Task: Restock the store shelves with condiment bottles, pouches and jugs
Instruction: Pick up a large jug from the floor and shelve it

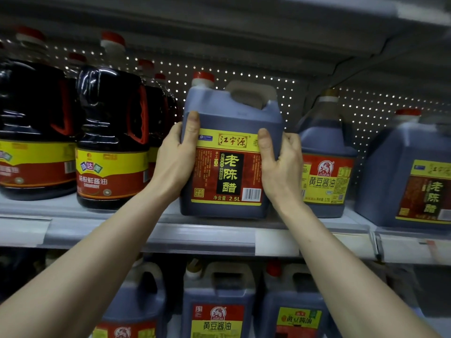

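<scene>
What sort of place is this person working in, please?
Most likely a grocery store aisle: a shelf with a price-tag strip along its front edge, a perforated back panel, and rows of labelled soy sauce jugs. The left hand and right hand grip a vinegar jug.

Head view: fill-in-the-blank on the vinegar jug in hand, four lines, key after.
1. The left hand and right hand grip the vinegar jug by its two ____.
2. Its cap is ____ in colour.
3. Its label states ____ L.
4. The gold-capped soy sauce jug beside it stands to the person's ____.
Missing: sides; red; 2.5; right
</scene>
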`<state>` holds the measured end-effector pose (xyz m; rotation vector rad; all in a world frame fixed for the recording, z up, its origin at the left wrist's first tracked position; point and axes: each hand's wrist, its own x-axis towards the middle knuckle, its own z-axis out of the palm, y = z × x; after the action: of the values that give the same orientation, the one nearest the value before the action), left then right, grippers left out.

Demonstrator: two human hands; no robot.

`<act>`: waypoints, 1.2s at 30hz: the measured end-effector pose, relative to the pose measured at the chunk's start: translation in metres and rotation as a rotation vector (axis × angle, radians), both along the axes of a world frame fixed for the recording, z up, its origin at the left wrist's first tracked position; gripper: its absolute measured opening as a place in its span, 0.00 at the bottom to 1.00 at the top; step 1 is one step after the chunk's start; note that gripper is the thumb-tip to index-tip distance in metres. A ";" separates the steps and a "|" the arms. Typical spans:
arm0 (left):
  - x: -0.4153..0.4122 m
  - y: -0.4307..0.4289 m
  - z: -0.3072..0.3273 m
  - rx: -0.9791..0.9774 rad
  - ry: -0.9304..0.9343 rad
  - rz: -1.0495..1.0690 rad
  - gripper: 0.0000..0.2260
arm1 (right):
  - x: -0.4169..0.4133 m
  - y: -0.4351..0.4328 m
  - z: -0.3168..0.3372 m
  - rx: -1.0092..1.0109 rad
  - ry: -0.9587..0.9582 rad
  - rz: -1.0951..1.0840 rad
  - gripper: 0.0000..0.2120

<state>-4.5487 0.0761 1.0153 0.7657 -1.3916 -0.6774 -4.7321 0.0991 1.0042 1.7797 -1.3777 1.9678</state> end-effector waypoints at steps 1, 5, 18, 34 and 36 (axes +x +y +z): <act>0.000 -0.002 0.001 0.002 -0.003 -0.001 0.37 | 0.000 -0.002 0.001 -0.005 -0.002 -0.007 0.26; 0.000 -0.006 -0.003 -0.012 -0.011 0.001 0.33 | 0.002 -0.007 -0.007 -0.052 0.023 -0.056 0.32; 0.001 0.026 -0.050 -0.767 -0.826 0.612 0.42 | 0.014 0.035 -0.052 -0.141 0.692 -0.361 0.38; 0.005 0.015 -0.065 -0.699 -0.932 0.473 0.38 | 0.011 0.031 -0.052 -0.009 0.632 -0.230 0.40; 0.007 0.014 -0.063 -0.666 -0.943 0.434 0.38 | 0.011 0.028 -0.051 0.010 0.622 -0.217 0.40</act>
<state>-4.5421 0.0904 0.9526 0.8217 -2.0296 0.5736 -4.7209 0.1271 0.9536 1.9136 -1.2829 1.1520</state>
